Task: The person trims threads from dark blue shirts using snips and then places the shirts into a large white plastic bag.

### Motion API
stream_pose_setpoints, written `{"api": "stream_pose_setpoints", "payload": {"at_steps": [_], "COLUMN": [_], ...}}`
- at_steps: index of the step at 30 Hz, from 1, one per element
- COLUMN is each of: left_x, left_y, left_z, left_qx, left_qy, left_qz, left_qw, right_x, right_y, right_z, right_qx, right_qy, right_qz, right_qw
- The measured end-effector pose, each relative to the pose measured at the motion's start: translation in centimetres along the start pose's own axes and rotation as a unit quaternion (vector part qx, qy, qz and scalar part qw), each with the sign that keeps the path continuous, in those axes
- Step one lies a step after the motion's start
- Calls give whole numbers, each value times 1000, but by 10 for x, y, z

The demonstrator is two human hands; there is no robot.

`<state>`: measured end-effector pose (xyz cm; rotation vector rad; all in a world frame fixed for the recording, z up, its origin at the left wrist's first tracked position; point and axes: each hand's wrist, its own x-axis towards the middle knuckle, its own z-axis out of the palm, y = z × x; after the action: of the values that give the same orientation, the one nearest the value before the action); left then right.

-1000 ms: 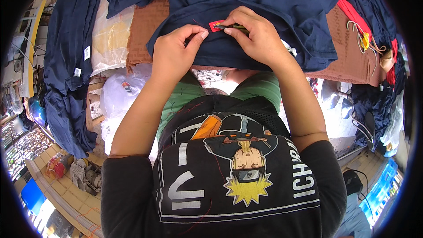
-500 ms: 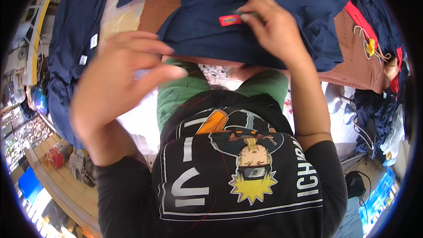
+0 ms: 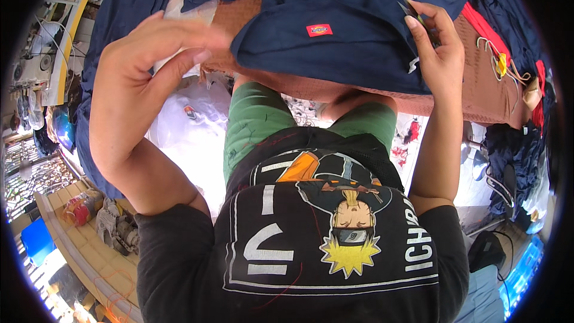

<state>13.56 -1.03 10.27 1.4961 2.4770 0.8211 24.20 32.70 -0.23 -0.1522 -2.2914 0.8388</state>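
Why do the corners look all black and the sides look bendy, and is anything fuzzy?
In the head view the fisheye lens leaves black corners and curves the yellow-edged shelf near the rim; daylight makes the clear plastic bags glare white; the left hand, close to the camera, looks oversized and slightly soft, while the right hand and navy garment stay sharp.
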Motion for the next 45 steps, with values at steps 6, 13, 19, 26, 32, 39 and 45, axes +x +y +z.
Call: {"api": "stream_pose_setpoints", "payload": {"at_steps": [6,13,19,26,32,39,45], "left_x": [7,63,76,55,64,45,48], "left_y": [4,-102,-109,-201,-113,-76,-115], "left_z": [18,138,6,-36,116,163,125], "left_qx": [-57,-24,-486,-324,-92,108,24], "left_qy": [92,119,623,665,384,158,224], "left_qz": [11,-152,-107,-226,-129,-87,-26], "left_qw": [994,981,604,633,910,978,974], "right_x": [-4,-1,4,63,118,140,123], "right_y": [-4,-15,36,69,110,103,77], "right_z": [-25,-35,-86,-82,-27,26,-6], "right_qx": [8,14,113,72,-46,-148,-8], "right_qy": [43,80,232,162,55,88,37], "right_qz": [66,46,77,158,139,-11,74], "right_qw": [997,996,963,971,988,985,997]}}
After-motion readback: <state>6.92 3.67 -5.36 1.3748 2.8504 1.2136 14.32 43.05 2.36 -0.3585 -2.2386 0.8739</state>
